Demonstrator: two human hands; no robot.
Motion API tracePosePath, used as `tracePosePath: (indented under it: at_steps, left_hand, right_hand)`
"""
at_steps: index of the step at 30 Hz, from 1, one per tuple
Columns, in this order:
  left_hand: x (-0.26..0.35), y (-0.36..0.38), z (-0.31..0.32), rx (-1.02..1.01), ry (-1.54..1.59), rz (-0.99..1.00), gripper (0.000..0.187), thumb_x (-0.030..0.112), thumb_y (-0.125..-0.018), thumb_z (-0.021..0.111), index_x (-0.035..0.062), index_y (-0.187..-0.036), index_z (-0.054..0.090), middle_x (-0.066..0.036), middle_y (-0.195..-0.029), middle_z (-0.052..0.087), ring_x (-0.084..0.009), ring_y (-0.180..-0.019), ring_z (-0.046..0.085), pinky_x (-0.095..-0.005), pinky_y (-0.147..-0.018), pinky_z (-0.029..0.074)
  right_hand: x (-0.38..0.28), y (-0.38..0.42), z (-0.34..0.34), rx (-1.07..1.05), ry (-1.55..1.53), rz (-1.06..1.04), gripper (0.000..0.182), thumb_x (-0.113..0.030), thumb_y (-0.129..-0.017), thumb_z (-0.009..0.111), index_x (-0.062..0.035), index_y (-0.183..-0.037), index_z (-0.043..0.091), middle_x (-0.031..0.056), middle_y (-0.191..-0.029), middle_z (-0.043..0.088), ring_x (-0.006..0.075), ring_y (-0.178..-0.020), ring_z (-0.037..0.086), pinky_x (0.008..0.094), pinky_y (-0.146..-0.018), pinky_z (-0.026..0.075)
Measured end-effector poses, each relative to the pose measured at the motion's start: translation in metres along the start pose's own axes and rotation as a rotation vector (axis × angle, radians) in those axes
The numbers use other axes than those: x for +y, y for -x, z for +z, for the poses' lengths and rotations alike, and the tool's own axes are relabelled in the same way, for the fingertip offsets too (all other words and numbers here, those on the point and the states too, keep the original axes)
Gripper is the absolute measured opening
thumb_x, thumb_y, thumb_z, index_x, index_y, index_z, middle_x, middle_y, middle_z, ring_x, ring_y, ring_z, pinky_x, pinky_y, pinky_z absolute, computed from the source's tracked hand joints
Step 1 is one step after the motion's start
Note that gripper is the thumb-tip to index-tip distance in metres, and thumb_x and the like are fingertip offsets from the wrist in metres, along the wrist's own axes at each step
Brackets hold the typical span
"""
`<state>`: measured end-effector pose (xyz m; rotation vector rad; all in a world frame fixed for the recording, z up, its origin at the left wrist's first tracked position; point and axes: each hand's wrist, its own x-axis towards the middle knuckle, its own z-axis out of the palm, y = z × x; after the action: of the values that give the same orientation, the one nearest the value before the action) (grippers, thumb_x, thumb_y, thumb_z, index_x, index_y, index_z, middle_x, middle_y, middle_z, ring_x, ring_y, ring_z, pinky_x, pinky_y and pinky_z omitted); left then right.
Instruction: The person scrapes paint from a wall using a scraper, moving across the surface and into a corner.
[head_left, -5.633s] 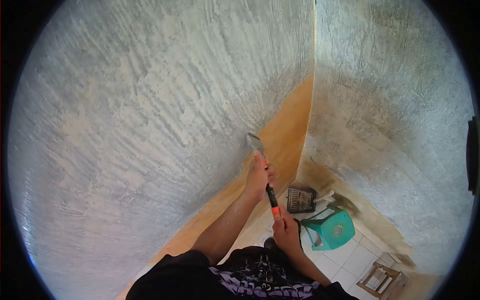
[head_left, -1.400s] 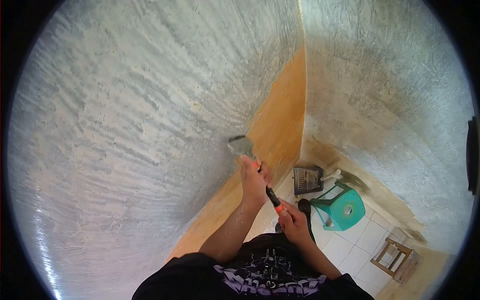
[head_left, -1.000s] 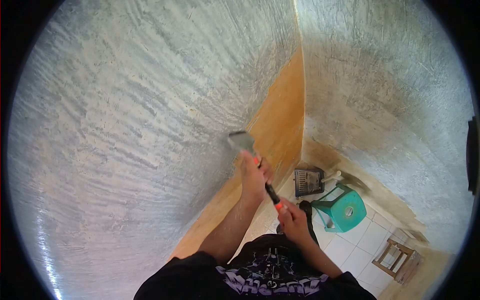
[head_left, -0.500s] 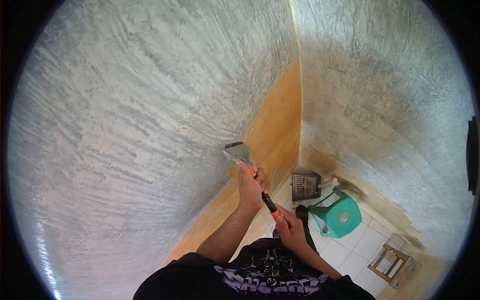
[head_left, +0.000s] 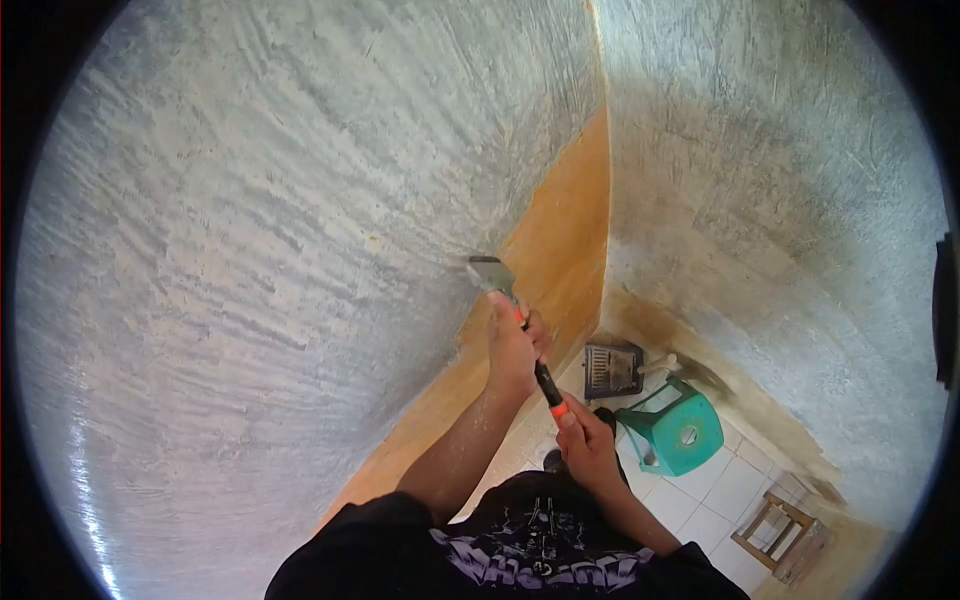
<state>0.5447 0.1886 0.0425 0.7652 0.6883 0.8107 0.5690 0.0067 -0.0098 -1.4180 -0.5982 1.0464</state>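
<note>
Both of my hands grip one long-handled scraper (head_left: 491, 275), whose wide metal blade meets the left wall where grey coating borders bare orange paint. My left hand (head_left: 514, 343) is wrapped round the upper handle, just below the blade, its thumb pointing up along it. Lower down, my right hand (head_left: 588, 442) closes round the end of the black-and-orange handle (head_left: 548, 385). Rough grey streaks cover most of the left wall (head_left: 240, 250). An orange strip (head_left: 565, 215) shows beside the corner and down toward the floor.
A green plastic stool (head_left: 690, 435) stands on the white tiled floor (head_left: 685, 505) to my right. Behind it, a dark slotted crate-like object (head_left: 613, 371) sits by the corner. A small wooden stool (head_left: 780, 535) is at the lower right. The right wall (head_left: 750, 200) is grey and patchy.
The scraper and both hands have moved up and slightly right along the edge of the orange strip. My grip looks the same.
</note>
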Motion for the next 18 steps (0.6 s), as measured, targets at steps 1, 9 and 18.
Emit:
tracePosePath:
  at_steps: [1,9,18]
  left_hand:
    - [-0.002,-0.002,-0.001,-0.003,0.007,0.013,0.052,0.065,-0.098,0.03,0.0155,-0.085,0.039,0.003,-0.055,0.029,-0.0093,-0.042,0.029,-0.0255,-0.038,0.027]
    - [-0.002,-0.015,0.013,0.042,-0.047,0.031,0.052,0.065,-0.098,0.031,0.0146,-0.085,0.038,0.003,-0.054,0.03,-0.0092,-0.04,0.03,-0.0261,-0.037,0.028]
    - [0.001,-0.012,0.026,0.067,-0.055,0.03,0.054,0.067,-0.097,0.029,0.0164,-0.084,0.04,0.005,-0.054,0.026,-0.0083,-0.042,0.026,-0.0242,-0.039,0.025]
  right_hand:
    - [0.0,0.002,-0.001,-0.009,-0.002,0.004,0.04,-0.023,-0.1,0.053,-0.0021,-0.134,0.055,-0.0038,-0.065,0.048,0.0045,-0.059,0.045,0.0234,-0.054,0.038]
    - [-0.012,-0.006,-0.005,0.001,-0.019,0.017,0.041,-0.024,-0.1,0.053,-0.0029,-0.135,0.055,-0.0031,-0.063,0.045,0.004,-0.059,0.043,0.0238,-0.054,0.038]
    - [-0.02,-0.017,-0.014,-0.031,-0.153,0.058,0.039,-0.022,-0.1,0.055,-0.004,-0.134,0.057,-0.0032,-0.065,0.046,0.0041,-0.06,0.043,0.0227,-0.055,0.037]
